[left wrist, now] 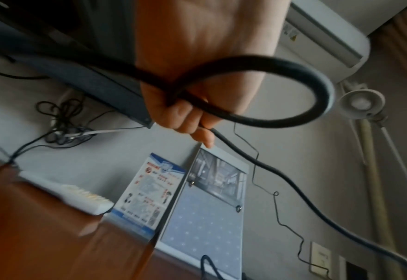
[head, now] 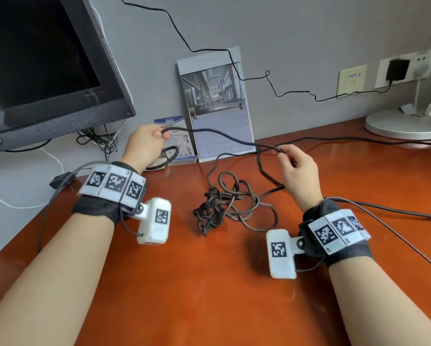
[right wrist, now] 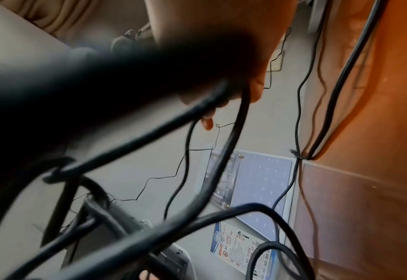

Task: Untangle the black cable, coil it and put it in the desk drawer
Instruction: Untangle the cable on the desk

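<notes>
The left hand is closed round a small loop of the long, thin black rubber-sheathed cable, and the right hand pinches the same cable further along, both raised above the glossy reddish-brown wooden desk. Between them a knotted heap of cable lies on the desk; beyond, a span stretches hand to hand. It looks light, limp and slightly springy, so probably best gripped just beside the knot.
</notes>
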`<state>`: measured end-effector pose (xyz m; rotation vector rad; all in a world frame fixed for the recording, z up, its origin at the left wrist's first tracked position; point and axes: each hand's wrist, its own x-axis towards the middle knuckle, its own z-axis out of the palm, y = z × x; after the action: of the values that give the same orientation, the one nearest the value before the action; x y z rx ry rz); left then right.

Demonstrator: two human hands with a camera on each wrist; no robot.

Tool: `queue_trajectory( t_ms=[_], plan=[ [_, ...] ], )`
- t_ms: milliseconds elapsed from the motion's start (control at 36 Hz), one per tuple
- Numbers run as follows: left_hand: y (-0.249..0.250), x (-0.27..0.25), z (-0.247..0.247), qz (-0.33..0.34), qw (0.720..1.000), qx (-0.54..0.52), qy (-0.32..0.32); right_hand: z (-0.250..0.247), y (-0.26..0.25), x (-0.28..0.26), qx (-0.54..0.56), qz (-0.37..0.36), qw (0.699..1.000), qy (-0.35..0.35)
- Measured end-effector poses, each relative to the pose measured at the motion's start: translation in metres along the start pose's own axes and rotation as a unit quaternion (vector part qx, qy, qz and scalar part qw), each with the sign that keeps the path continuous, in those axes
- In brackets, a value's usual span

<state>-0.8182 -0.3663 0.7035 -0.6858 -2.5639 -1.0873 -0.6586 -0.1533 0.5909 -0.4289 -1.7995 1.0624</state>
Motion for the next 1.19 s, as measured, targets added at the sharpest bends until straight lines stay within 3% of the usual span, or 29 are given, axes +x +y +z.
queue_trajectory(
  t_ms=[83,194,306,389,472,528,556,639,806,917,1028,1083,1194],
  plan=[
    [-0.019,-0.007,0.005,-0.014,0.999,0.024,-0.037,0.002,-0.006,-0.002,-0.030,0.003,0.999,-0.012],
    [-0.031,-0.016,0.011,-0.041,0.994,0.035,-0.092,0.004,-0.005,-0.003,-0.081,0.066,0.994,-0.038],
    [-0.014,-0.028,0.010,0.052,0.994,0.078,-0.061,0.007,0.000,-0.003,-0.123,0.145,0.980,-0.066],
    [0.020,-0.053,0.008,0.177,0.981,-0.002,-0.074,0.009,0.001,-0.004,-0.131,0.171,0.973,-0.082],
    [0.049,-0.079,0.004,0.272,0.931,-0.075,-0.233,0.008,0.000,-0.006,-0.132,0.188,0.970,-0.083],
    [0.057,-0.088,0.004,0.285,0.894,-0.008,-0.346,0.007,-0.001,-0.007,-0.126,0.197,0.969,-0.080],
    [0.059,-0.091,0.007,0.287,0.881,0.058,-0.372,0.006,-0.001,-0.007,-0.122,0.202,0.969,-0.078],
    [0.058,-0.091,0.014,0.263,0.884,0.176,-0.344,0.005,-0.001,-0.006,-0.109,0.219,0.967,-0.071],
    [0.041,-0.081,0.021,0.149,0.941,0.105,-0.284,0.003,-0.001,-0.006,-0.104,0.242,0.962,-0.077],
    [0.031,-0.077,0.027,0.105,0.956,0.021,-0.275,0.003,-0.004,-0.006,-0.129,0.240,0.953,-0.131],
    [0.022,-0.072,0.035,0.081,0.968,-0.021,-0.236,0.005,-0.011,-0.010,-0.149,0.158,0.958,-0.189],
    [0.019,-0.069,0.039,0.062,0.974,-0.044,-0.214,0.008,-0.018,-0.012,-0.110,0.100,0.963,-0.225],
    [0.017,-0.069,0.048,0.016,0.976,-0.100,-0.191,0.018,-0.031,-0.022,-0.036,0.058,0.950,-0.305]
  ],
)
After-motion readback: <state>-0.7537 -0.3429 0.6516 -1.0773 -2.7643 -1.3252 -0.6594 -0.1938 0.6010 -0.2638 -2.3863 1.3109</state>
